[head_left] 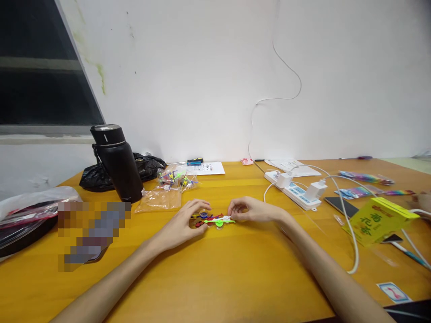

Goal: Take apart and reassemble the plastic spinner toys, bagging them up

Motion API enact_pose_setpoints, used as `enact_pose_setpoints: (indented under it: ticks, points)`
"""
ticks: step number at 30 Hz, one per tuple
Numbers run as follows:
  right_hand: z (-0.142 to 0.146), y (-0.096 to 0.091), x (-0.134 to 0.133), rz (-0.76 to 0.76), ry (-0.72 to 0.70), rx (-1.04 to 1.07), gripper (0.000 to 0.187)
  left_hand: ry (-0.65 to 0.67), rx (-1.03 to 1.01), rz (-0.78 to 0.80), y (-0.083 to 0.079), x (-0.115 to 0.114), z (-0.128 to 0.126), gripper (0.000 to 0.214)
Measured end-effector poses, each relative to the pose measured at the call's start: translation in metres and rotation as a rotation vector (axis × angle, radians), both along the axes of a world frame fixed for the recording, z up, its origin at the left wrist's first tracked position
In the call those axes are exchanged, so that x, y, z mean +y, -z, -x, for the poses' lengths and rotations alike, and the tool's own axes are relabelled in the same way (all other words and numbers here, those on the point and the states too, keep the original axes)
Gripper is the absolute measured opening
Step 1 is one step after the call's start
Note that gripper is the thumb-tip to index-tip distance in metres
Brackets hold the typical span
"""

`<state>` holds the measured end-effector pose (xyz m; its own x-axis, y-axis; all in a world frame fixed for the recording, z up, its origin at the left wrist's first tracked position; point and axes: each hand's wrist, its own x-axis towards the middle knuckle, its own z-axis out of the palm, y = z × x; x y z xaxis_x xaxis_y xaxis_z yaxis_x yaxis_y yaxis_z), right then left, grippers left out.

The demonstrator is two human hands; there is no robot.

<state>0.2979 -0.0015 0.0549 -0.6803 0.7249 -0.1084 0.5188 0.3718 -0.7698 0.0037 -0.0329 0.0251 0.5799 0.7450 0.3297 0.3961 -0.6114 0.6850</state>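
A small cluster of coloured plastic toy pieces [212,220], red, blue, green and white, lies on the yellow table [218,269] between my hands. My left hand [188,220] rests beside its left end with fingers curved and touching the red and blue parts. My right hand [251,209] pinches the white and green end of the cluster with its fingertips. Both forearms reach in from the bottom of the view.
A black flask [117,163] and a black bag [144,167] stand at the back left, with clear bags of coloured pieces [171,179]. A white power strip [296,190] with cables, a phone [340,205] and a yellow box [379,220] lie right.
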Motion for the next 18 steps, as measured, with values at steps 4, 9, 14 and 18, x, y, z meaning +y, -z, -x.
enact_pose_setpoints:
  ticks: [4, 9, 14, 18]
  points:
    - [-0.002, 0.0, 0.002, -0.006, -0.005, 0.037, 0.032, 0.034, 0.03, 0.048, 0.001, -0.002, -0.002, 0.044]
    - [-0.008, -0.001, 0.007, 0.027, 0.068, 0.197, 0.026, 0.06, 0.025, 0.06, -0.001, -0.004, -0.004, 0.039]
    - [-0.014, -0.002, 0.013, 0.024, 0.19, 0.268, 0.022, 0.089, 0.012, 0.07, -0.004, -0.008, -0.007, 0.033]
    - [-0.01, -0.001, 0.013, 0.023, 0.295, 0.365, 0.019, 0.12, 0.015, 0.068, -0.006, -0.016, -0.011, 0.033]
